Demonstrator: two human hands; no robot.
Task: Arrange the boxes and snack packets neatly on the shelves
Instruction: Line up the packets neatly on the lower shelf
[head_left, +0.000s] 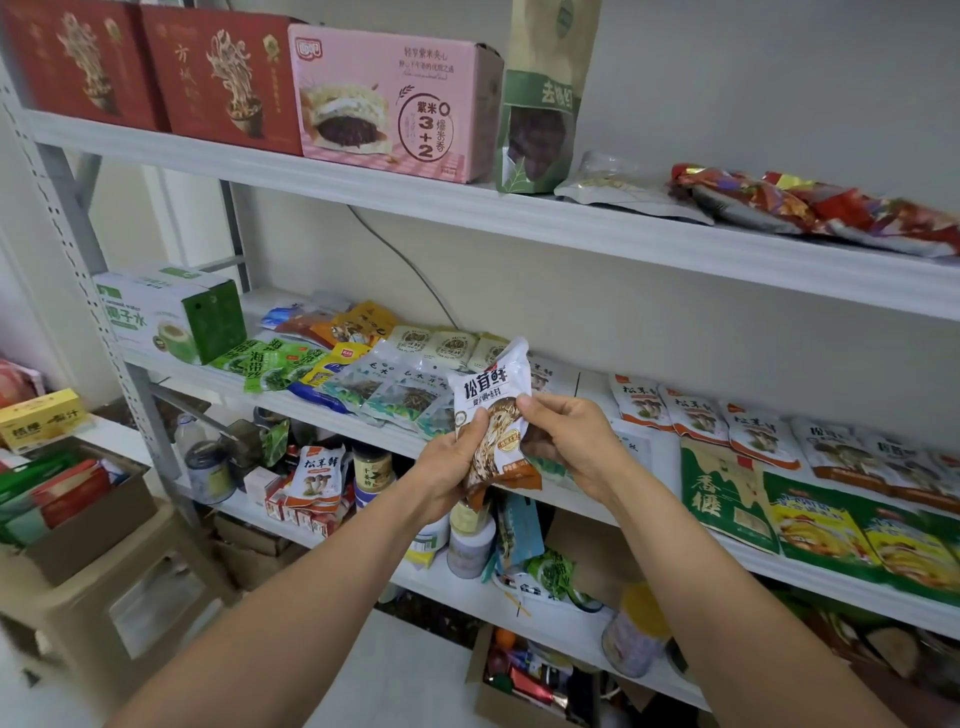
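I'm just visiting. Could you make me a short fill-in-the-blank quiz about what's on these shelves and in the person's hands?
1. The left hand and right hand grip exactly ____ mushroom packet between them.
2. The pink box stands on the ____ shelf.
3. The two boxes left of it are ____ in colour.
4. The coconut-water box sits far to the ____ of the held packet.
Missing words: one, top, red, left.
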